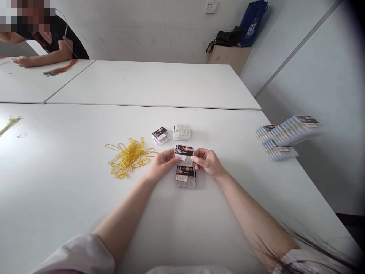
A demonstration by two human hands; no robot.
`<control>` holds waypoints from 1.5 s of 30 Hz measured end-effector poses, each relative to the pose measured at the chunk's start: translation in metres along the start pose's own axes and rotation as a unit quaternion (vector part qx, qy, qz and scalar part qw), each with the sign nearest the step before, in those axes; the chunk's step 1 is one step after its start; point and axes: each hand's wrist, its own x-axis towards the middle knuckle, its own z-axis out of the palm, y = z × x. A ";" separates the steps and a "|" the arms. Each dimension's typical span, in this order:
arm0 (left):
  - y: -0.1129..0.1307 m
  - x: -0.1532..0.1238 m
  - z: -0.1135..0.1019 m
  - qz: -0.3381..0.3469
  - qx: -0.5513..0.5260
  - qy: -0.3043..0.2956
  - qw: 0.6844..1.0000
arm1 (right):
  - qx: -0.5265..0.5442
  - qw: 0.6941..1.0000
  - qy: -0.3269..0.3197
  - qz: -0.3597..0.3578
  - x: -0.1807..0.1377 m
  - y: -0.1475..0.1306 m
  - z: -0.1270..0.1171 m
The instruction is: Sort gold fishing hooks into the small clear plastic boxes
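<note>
Both my hands grip one small clear plastic box (pixel 184 152) with a black and red label, held just above the white table (pixel 199 220). My left hand (pixel 161 164) pinches its left edge and my right hand (pixel 207 161) pinches its right edge. A second box of the same kind (pixel 185 177) lies flat on the table directly below the held one. Two more small boxes sit a little farther away: one labelled (pixel 162 135) and one showing a white inside (pixel 181 132).
A heap of yellow loops (pixel 129 156) lies left of my hands. Stacks of the same boxes (pixel 285 135) lean at the table's right edge. Another person (pixel 48 42) works at the far left table beside an orange bundle (pixel 59 69). Bags rest on a cardboard box (pixel 228 55) by the wall.
</note>
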 end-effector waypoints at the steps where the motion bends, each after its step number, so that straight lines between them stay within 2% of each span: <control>1: 0.000 0.000 0.000 -0.001 0.002 -0.001 1.000 | 0.004 1.000 -0.003 -0.002 0.000 0.001 0.000; 10: 0.004 -0.002 0.003 -0.009 -0.002 -0.004 1.000 | 0.006 1.000 -0.026 -0.009 -0.001 -0.001 -0.002; 18: 0.002 0.000 0.001 0.001 0.011 0.017 1.000 | -0.001 0.999 0.003 -0.034 0.000 0.004 0.002; 25: 0.000 0.000 -0.001 0.000 0.022 -0.005 1.000 | 0.001 1.000 -0.030 -0.009 -0.001 0.002 0.000; 29: 0.001 0.000 0.001 0.000 0.012 -0.013 1.000 | 0.004 1.000 -0.028 0.007 -0.003 -0.001 -0.001; 34: 0.005 0.000 0.003 -0.002 0.015 -0.012 1.000 | -0.002 0.999 -0.034 -0.002 -0.003 0.001 -0.001; 41: 0.002 0.000 -0.001 0.003 0.000 0.013 1.000 | -0.016 0.998 -0.024 -0.048 -0.004 0.004 0.003; 45: -0.001 0.001 -0.001 -0.013 -0.031 0.032 0.999 | -0.034 0.998 -0.038 -0.044 -0.006 0.001 0.003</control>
